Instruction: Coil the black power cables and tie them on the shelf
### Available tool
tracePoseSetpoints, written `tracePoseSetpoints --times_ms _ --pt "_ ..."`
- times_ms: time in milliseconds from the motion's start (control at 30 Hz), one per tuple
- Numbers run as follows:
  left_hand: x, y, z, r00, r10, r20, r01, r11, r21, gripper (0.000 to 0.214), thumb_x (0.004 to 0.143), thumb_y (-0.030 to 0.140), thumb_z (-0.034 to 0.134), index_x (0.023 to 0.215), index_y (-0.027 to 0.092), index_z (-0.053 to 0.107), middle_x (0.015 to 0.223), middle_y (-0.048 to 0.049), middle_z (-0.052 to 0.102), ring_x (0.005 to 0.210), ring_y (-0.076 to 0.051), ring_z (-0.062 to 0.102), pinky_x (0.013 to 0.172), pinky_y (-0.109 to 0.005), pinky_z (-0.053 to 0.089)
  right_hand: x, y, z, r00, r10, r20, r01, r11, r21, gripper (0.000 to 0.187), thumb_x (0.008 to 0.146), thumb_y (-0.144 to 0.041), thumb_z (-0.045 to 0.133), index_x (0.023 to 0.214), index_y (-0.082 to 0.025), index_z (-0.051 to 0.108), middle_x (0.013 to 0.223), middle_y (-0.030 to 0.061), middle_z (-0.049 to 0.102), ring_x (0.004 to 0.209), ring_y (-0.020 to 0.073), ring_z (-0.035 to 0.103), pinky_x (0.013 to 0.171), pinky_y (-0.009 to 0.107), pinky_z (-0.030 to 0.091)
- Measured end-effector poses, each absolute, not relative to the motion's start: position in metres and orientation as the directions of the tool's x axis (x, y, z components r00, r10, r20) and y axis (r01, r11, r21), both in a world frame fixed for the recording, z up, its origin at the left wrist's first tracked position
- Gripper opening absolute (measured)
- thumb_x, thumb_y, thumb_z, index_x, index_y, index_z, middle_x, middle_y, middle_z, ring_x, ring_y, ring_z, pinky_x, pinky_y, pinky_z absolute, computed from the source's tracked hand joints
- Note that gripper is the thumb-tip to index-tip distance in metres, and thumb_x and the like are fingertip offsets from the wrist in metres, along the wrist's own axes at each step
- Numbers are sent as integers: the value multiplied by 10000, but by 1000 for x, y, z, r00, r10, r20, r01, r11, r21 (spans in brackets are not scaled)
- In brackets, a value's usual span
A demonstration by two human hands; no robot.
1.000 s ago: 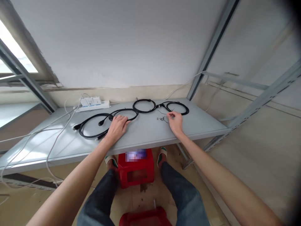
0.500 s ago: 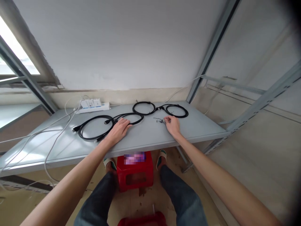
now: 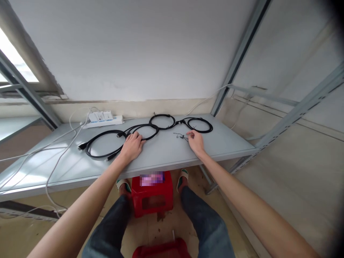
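My left hand [image 3: 132,146] is closed over the near side of a middle coil of black cable [image 3: 153,126], its fingers curled down and partly hiding the cable. To the left, another black cable coil [image 3: 94,154] lies with its plugs loose and partly overlaps the middle one. My right hand [image 3: 196,142] is pinched, thumb against forefinger, beside a small heap of thin black ties [image 3: 181,136]; anything between the fingertips is too small to make out. Behind the hands, two more cable coils, a back coil [image 3: 162,115] and a right coil [image 3: 211,126], each carry a thin tie.
A white power strip [image 3: 118,120] with adapters stands at the back left of the grey metal shelf [image 3: 161,152]. White cords [image 3: 60,163] hang over its left front edge. Metal uprights [image 3: 236,61] frame the shelf. A red stool [image 3: 152,206] is below, between my feet.
My left hand has shifted slightly left, and the middle coil has moved a little away from me with it. The right hand stays by the ties. The whole view has drifted slightly.
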State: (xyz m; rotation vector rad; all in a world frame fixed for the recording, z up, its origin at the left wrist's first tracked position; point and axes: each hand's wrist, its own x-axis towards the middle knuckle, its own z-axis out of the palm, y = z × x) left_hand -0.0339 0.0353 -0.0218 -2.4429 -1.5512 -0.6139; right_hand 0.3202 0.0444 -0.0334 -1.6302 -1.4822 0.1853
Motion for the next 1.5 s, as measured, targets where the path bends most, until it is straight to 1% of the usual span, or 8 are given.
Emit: tracePoseSetpoints --times_ms 167,333,767,867,1000,1233,1367,1500 --pt "-34 37 -25 264 871 415 942 -325 81 291 1047 358 382 1077 181 611 1283 -187 614 1224 -349 593 1159 -578 393 318 42 -31 301 858 417 678 115 -726 295 767 -167 463 902 -204 723 829 40 707 795 218 609 806 343 475" --pt "-35 37 -29 129 911 391 967 -203 153 361 1025 262 336 1283 176 574 1481 -199 560 1544 -397 324 1224 -670 277 318 39 -29 294 868 400 655 122 -746 255 763 -177 483 869 -203 714 825 42 705 785 214 606 813 343 476" --pt "-45 38 -24 4 889 457 972 -112 208 590 845 103 469 1415 163 613 1601 -172 489 1580 -383 291 1253 -620 297 316 38 -26 325 815 481 668 162 -727 285 790 -175 457 950 -191 692 855 65 676 839 240 603 846 365 477" --pt "-39 38 -20 184 885 428 952 -269 147 607 880 102 435 1466 166 580 1642 -137 453 1558 -326 356 1275 -545 291 306 33 -12 268 734 623 753 244 -611 295 859 -162 420 988 -185 685 971 106 675 965 269 599 941 403 463" --pt "-36 42 -21 261 908 328 923 -335 191 596 980 185 363 1564 180 484 1614 -123 499 1469 -289 490 1243 -490 345 269 32 21 -60 734 677 823 420 -383 346 945 -141 398 1133 -206 680 1103 108 675 1085 286 577 1005 416 437" --pt "-42 48 -25 245 917 316 917 -324 231 589 1019 163 314 1581 222 481 1592 -108 529 1433 -298 529 1200 -486 392 200 89 43 -534 766 358 809 587 -48 743 857 -69 583 1571 -196 421 1417 169 589 1263 354 561 1029 463 447" --pt "-42 48 -25 238 916 323 911 -326 251 578 1021 151 317 1565 215 501 1578 -102 547 1434 -290 526 1203 -475 392 186 127 24 -535 829 165 838 545 -23 674 754 -22 688 1403 -182 596 1267 177 683 1181 385 633 1010 492 458" --pt "-40 48 -24 224 911 347 907 -325 268 539 1043 186 323 1541 229 524 1552 -101 573 1408 -290 545 1188 -484 405 191 144 9 -517 837 177 849 528 -15 473 766 7 629 1213 -144 658 1173 187 709 1060 350 680 938 452 483"
